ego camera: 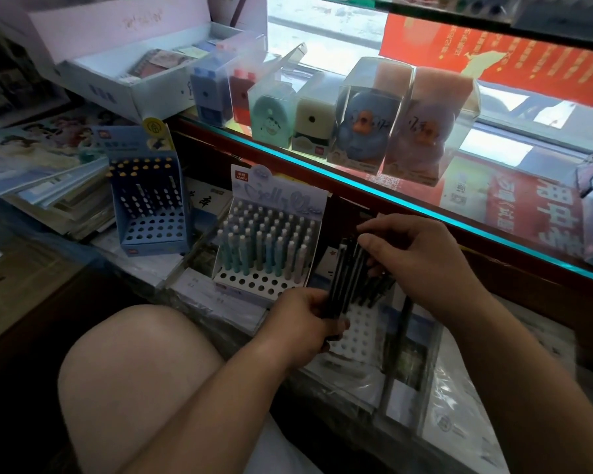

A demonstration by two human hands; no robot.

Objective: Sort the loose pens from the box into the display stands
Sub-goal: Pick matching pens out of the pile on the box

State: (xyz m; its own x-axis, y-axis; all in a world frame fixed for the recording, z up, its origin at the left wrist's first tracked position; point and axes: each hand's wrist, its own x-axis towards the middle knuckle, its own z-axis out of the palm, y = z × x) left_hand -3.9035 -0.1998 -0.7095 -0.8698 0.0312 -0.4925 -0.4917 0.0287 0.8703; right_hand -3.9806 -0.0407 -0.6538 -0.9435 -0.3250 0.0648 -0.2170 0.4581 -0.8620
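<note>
At the far left of the cluttered shelf, a blue display stand [153,230] has yellow-capped pens [141,165] only in its back rows; the near holes are open. To its right, a white display stand [254,280] is nearly full of pastel pens [271,248], with only the nearest two rows of holes free.

Right of that, low and near, the left hand [300,325] comes up from below with the wrist bent. Its fingers are clamped round the lower ends of a bundle of dark pens [341,285], held upright and tilted slightly away. Beneath the bundle lies a third stand, a white perforated tray [358,325] with a few dark pens already standing at its far side.

The right hand [425,265] reaches in from the right, palm down, its fingers [379,266] curled together with the thumb on the upper ends of the bundle. It seems to be pinching one pen free, though blur hides which one.

The step in hand is probably drawing one pen off and seating it. It would go best if the left hand keeps the bundle steady and loose enough to release a single pen. The right hand should lift that pen straight up, then lower it tip first into the next free hole, filling from the far row forward. The box itself I cannot pick out.
</note>
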